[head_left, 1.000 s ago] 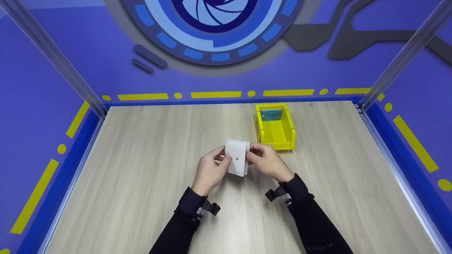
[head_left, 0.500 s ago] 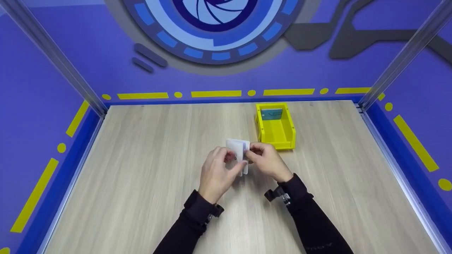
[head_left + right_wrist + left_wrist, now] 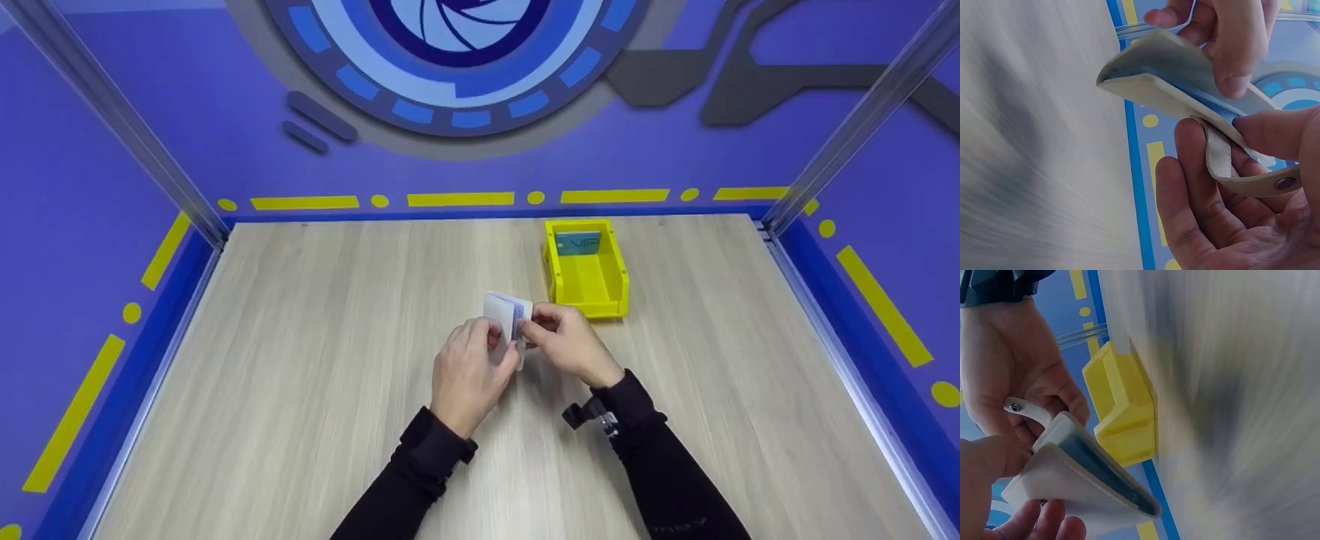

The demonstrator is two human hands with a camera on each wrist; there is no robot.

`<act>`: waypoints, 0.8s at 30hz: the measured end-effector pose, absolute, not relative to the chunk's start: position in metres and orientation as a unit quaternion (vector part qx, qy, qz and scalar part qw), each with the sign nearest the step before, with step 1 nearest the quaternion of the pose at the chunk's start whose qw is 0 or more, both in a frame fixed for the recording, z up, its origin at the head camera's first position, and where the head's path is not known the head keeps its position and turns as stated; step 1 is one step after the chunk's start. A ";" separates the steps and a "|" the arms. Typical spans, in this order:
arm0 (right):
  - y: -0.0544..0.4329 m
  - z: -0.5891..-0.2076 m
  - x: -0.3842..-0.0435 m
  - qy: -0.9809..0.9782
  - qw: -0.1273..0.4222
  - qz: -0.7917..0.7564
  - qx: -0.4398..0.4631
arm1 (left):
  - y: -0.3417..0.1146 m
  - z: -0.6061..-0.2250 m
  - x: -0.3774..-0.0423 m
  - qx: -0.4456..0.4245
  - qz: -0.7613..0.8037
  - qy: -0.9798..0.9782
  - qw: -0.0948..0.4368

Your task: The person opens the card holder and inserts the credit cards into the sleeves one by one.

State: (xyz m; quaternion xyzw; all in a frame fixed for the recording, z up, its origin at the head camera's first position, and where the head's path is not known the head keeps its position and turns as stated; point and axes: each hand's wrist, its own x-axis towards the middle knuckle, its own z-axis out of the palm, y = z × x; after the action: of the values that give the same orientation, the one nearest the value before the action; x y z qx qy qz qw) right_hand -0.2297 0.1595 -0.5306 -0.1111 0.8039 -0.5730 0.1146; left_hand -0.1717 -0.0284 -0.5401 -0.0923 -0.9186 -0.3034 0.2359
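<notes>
A white card holder [image 3: 498, 309] with stitched edges is held upright above the table, its covers slightly parted. Bluish clear sleeves [image 3: 1092, 461] show between the covers in the left wrist view. My right hand [image 3: 574, 341] pinches the back cover by its side, thumb on the inner face and fingers behind. From that side a short strap [image 3: 1220, 154] with a metal snap curls out over the right fingers. My left hand [image 3: 466, 375] holds the front cover, its thumb at the parted edge and its curled fingertips against the outer face.
Just behind the right hand, a yellow bin [image 3: 620, 289] stands on the wooden table [image 3: 315, 337]. A teal card [image 3: 577, 243] with dark lettering leans against its back wall. Blue printed panels [image 3: 480, 176] enclose the table at the back and sides.
My left hand has shifted right and round the front cover, bringing its thumb to the parted edge. The covers have spread, exposing the bluish sleeves. My right hand has stayed nearly still.
</notes>
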 end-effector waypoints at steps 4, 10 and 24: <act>0.159 -0.531 -0.229 0.803 0.118 -0.573 -0.113 | -0.028 -0.543 -0.172 -0.088 -0.294 -0.920 0.244; 0.156 -0.531 -0.228 0.804 0.125 -0.569 -0.118 | -0.026 -0.546 -0.173 -0.072 -0.290 -0.921 0.250; 0.162 -0.529 -0.230 0.797 0.123 -0.583 -0.099 | -0.040 -0.536 -0.179 -0.033 -0.314 -0.915 0.250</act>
State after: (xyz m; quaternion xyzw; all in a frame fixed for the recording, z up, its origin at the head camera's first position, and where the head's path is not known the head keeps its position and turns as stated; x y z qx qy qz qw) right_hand -0.2297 0.1624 -0.5288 -0.0994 0.7970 -0.5828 0.1233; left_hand -0.1795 -0.0404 -0.5363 -0.0335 -0.9153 -0.3141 0.2501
